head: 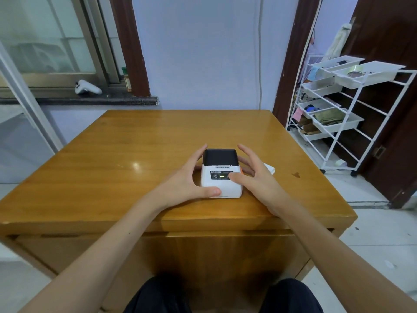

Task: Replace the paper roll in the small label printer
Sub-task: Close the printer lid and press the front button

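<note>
the left hand [188,179] cups the left side of the printer [221,175]. its thumb lies along the low front corner and its fingers curl round the far left edge, so it is holding the box. the right hand [252,175] sits at the right side. its thumb tip presses the front panel near the buttons, and its fingers are spread and mostly straight, reaching past the right edge. it looks like it is touching, not gripping.

the printer is right between both hands, at 12 o'clock from the person, near the middle of the desk [112,154]. it stands flat on the wood. it has a white body and a dark lid [220,156] on top, and the lid looks closed. a small green light shows on the front. a bit of orange peeks out on the right side, under the right hand. that may be the lid catch, but it is too hidden to be sure.

the printer looks small, light and hard, a smooth plastic box. it could slide on the shiny desk, so one hand should hold the body by its sides while the other lifts the lid. the lid hinge may be weak, so it wants a soft pull, not a yank.

something white and flat [269,168] lies at 2 o'clock from the printer, just behind the right hand. i cannot tell what it is. no new roll can be seen.
</note>
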